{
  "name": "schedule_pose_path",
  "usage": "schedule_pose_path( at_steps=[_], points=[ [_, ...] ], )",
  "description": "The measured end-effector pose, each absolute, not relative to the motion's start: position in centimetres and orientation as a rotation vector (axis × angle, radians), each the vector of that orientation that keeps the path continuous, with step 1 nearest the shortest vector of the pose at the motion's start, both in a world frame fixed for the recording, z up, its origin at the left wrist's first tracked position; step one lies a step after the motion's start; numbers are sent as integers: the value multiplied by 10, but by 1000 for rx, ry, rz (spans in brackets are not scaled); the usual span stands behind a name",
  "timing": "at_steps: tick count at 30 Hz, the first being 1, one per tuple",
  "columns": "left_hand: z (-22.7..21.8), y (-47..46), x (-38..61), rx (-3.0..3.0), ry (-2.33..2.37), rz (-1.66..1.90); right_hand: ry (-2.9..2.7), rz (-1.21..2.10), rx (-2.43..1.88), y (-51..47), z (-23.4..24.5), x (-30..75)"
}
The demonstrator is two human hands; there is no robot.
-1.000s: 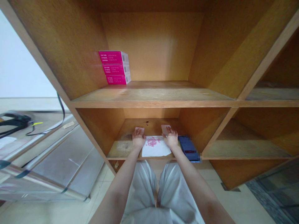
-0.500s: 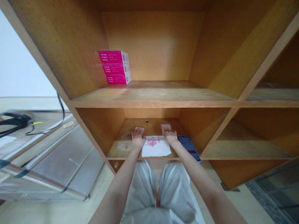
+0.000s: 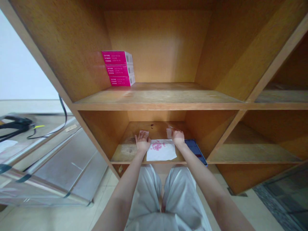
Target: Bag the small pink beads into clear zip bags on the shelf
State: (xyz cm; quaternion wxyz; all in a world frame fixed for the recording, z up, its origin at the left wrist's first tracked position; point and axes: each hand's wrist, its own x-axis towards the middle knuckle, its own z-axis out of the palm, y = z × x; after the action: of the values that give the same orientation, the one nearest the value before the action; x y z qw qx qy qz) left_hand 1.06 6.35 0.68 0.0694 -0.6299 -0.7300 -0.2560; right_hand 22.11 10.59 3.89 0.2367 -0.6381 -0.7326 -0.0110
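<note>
Small paper slips lie at both hands on the wooden shelf, beside a white sheet with pink granules. Left hand presses flat on one, grip released; right hand curls at the other, and I cannot tell its grip.

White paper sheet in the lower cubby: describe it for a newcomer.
In the lower compartment of the wooden shelf unit, the white paper sheet lies at the front edge between the left hand and right hand. Only it carries a cluster of pink bits.
</note>
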Motion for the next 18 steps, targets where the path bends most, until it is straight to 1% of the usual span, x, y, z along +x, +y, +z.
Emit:
schedule_pose_path(
  at_steps=[4,6,8,10,11,14,16,18],
  points=[
    [17,54,11,-1913,-2115,-901,-1586,118,-1390,99,56,224],
    [21,46,14,-2004,-2024,-1020,-1349,280,-1204,88,62,220],
    [24,36,20,-2166,-1935,-1164,-1161,525,-1061,71,65,212],
    [28,27,31,-2293,-1906,-1440,-1022,727,-950,53,64,200],
    [30,23,37,-2308,-1918,-1646,-980,794,-916,43,63,194],
    [44,16,49,-2194,-1960,-2206,-937,946,-896,19,57,175],
    [56,14,51,-2101,-2023,-2335,-911,1013,-900,7,53,164],
    [67,12,48,-2014,-2061,-2317,-919,1100,-888,-2,49,156]
  ],
)
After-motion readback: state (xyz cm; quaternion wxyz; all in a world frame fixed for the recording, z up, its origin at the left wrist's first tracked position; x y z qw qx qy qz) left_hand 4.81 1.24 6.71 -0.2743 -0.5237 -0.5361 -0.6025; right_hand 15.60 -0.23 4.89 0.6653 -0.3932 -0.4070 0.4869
